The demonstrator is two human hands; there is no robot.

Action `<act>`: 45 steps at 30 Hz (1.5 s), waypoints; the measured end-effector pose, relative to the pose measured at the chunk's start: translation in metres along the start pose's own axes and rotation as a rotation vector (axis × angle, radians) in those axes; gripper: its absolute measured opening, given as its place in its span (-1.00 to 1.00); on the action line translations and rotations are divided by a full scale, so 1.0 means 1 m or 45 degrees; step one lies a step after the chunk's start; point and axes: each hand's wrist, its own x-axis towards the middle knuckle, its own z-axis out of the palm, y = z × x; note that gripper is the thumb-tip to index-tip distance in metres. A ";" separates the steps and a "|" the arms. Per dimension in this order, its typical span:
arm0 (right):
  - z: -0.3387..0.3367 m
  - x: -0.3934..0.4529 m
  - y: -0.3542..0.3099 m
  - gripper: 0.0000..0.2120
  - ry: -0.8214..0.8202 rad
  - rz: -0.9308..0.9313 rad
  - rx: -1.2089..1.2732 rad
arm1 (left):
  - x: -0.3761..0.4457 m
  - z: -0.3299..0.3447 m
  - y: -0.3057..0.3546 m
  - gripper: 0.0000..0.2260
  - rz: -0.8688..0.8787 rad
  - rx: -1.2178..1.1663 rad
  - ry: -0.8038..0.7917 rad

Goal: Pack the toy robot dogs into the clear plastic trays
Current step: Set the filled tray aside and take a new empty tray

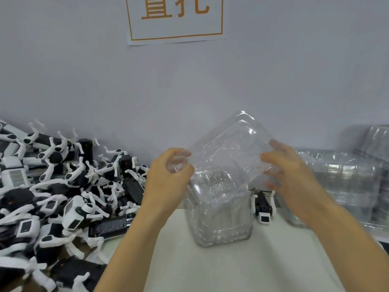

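Observation:
A clear plastic tray (229, 148) is lifted and tilted above a stack of clear trays (219, 220) on the white table. My left hand (168, 175) grips the tray's left edge with curled fingers. My right hand (288, 169) holds its right edge, fingers spread along the rim and blurred. A heap of black-and-white toy robot dogs (63, 186) covers the left side of the table. One toy dog (263, 207) stands alone just right of the stack, partly hidden behind my right hand.
More stacks of clear trays (347, 182) stand at the right against the grey wall. A paper sign (174, 17) with orange characters hangs on the wall above. White table surface (231, 268) lies between my forearms.

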 end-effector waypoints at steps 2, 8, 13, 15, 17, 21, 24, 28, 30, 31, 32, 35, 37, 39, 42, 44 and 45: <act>-0.013 -0.001 -0.006 -0.20 -0.089 -0.043 -0.077 | 0.001 -0.002 0.000 -0.75 -0.040 -0.023 -0.033; -0.039 -0.005 -0.014 -0.40 -0.380 0.015 -0.208 | -0.003 0.000 -0.004 -0.74 -0.112 0.191 -0.358; -0.040 -0.008 -0.008 -0.70 -0.447 0.125 -0.523 | -0.009 0.006 -0.009 -0.76 -0.141 0.220 -0.553; -0.044 -0.010 -0.007 -0.77 -0.462 0.196 -0.535 | -0.008 0.005 -0.016 -0.73 -0.149 0.208 -0.554; -0.052 -0.009 -0.007 -0.69 -0.453 0.213 -0.525 | -0.005 0.006 -0.026 -0.74 -0.154 0.138 -0.453; -0.069 -0.007 -0.010 -0.49 -0.317 0.152 -0.519 | -0.007 0.012 -0.052 -0.73 0.067 0.453 -0.412; -0.076 -0.006 -0.015 -0.42 -0.174 0.102 -0.474 | -0.012 0.014 -0.074 -0.62 0.203 0.847 -0.584; -0.075 -0.005 -0.019 -0.23 0.000 0.089 -0.421 | -0.012 0.015 -0.080 -0.61 0.303 1.134 -0.555; -0.073 -0.005 -0.018 -0.26 0.025 0.089 -0.405 | -0.011 0.014 -0.080 -0.59 0.350 1.255 -0.499; -0.072 -0.005 -0.018 -0.27 0.032 0.087 -0.403 | -0.010 0.014 -0.080 -0.58 0.367 1.313 -0.468; -0.071 -0.005 -0.018 -0.27 0.041 0.082 -0.407 | -0.011 0.015 -0.080 -0.57 0.375 1.347 -0.434; -0.069 -0.005 -0.017 -0.36 0.040 0.078 -0.411 | -0.015 0.023 -0.080 -0.55 0.358 1.387 -0.302; -0.066 -0.004 -0.017 -0.43 0.036 0.079 -0.424 | -0.018 0.030 -0.082 -0.52 0.294 1.257 -0.227; -0.062 -0.005 -0.017 -0.44 0.014 0.095 -0.458 | -0.022 0.036 -0.086 -0.45 0.246 0.977 -0.187; -0.063 -0.005 -0.016 -0.44 -0.014 0.135 -0.489 | -0.023 0.034 -0.086 -0.60 0.216 0.649 0.072; -0.065 -0.006 -0.017 -0.44 -0.034 0.170 -0.471 | -0.019 0.028 -0.090 -0.58 0.062 0.701 0.165; -0.067 -0.006 -0.017 -0.43 -0.037 0.185 -0.462 | -0.018 0.025 -0.092 -0.54 -0.043 0.760 0.107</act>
